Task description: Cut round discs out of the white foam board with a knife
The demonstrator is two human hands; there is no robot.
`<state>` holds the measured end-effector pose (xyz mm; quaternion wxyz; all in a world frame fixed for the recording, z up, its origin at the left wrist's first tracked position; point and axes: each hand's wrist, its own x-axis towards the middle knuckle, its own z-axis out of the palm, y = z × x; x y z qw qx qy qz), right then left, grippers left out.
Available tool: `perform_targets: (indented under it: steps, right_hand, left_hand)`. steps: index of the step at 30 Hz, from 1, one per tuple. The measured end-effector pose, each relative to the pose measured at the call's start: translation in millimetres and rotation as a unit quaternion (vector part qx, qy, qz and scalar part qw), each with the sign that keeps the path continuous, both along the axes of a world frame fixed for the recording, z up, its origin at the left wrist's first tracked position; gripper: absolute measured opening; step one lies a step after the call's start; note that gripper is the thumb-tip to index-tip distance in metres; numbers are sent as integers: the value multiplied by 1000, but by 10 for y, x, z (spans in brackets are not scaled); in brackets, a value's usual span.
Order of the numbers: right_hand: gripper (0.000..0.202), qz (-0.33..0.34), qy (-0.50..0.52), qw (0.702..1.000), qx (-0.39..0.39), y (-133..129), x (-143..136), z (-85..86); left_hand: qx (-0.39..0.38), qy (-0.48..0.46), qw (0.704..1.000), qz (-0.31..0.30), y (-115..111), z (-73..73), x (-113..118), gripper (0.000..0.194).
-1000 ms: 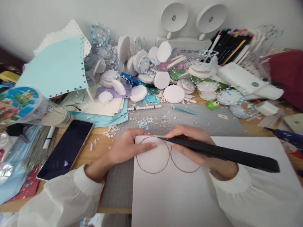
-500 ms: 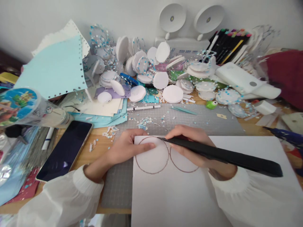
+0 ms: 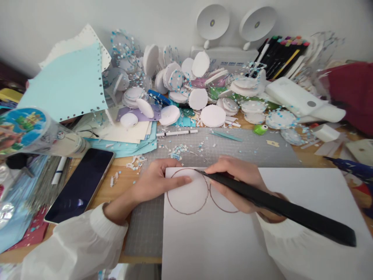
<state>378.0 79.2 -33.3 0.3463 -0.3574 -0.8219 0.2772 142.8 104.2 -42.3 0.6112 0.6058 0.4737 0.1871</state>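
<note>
A white foam board [image 3: 204,241] with two brown-outlined circles lies in front of me. My left hand [image 3: 157,179] grips its far left corner, the thumb flat inside the left circle [image 3: 186,200] and the fingers curled over the far edge. In my right hand [image 3: 237,181] is a long black craft knife [image 3: 279,206], held like a pen. Its thin blade tip meets the upper right of the left circle's outline. The right circle [image 3: 223,198] is partly hidden under my right hand. Below the board is a grey cutting mat [image 3: 145,229].
White round discs [image 3: 213,116] and blue-beaded wire crowd the back. A phone [image 3: 80,186] and clear cup [image 3: 26,128] stand left. Teal tweezers [image 3: 227,136], a white pen [image 3: 177,133] and paper scraps lie beyond the board. A two-headed lamp [image 3: 212,21] stands behind.
The craft knife's rear end has swung down and toward me, and my right hand has turned with it. The blade tip stays near the same spot. My left hand and the board have not moved.
</note>
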Motion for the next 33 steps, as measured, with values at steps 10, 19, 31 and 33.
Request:
perform_targets:
  steps: [10,19,31,33]
  right_hand:
    - [21,-15,10,1000,9,-31,7,-23]
    - [14,-116,51,990,60,-158,17,10]
    - [16,-153,135,979,14,-330,19,69]
    - [17,-157,134,978,28,-310,16,40]
  left_hand:
    - [2,-14,1000,-8,5,10,-13,34]
    - [-11,-22,1000,-10,6,27,-19,33]
    - [-268,-184,945,42,-145,58,32,28]
    - [-270,-204,940,43,-146,66,44,30]
